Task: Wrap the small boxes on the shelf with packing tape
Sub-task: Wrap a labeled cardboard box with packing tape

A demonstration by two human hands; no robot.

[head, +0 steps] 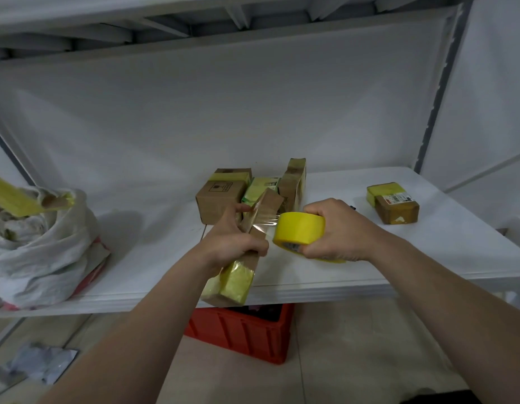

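My left hand (234, 240) grips a long narrow cardboard box (238, 282) tilted over the front of the white shelf (398, 258); yellow tape covers its near end. My right hand (334, 231) grips a yellow roll of packing tape (299, 228) just right of the box. A clear strip of tape (266, 224) stretches from the roll onto the box's upper part. Behind my hands stand a brown cardboard box (219, 196), a green-and-yellow box (260, 188) and an upright taped box (295, 182). A flat taped box (392, 202) with a label lies at the right.
A white sack (46, 246) full of packages sits on the shelf at the left. A red plastic crate (244, 330) stands on the floor under the shelf. Grey bags (46, 363) lie on the floor at lower left. The shelf post (436, 91) rises at the right.
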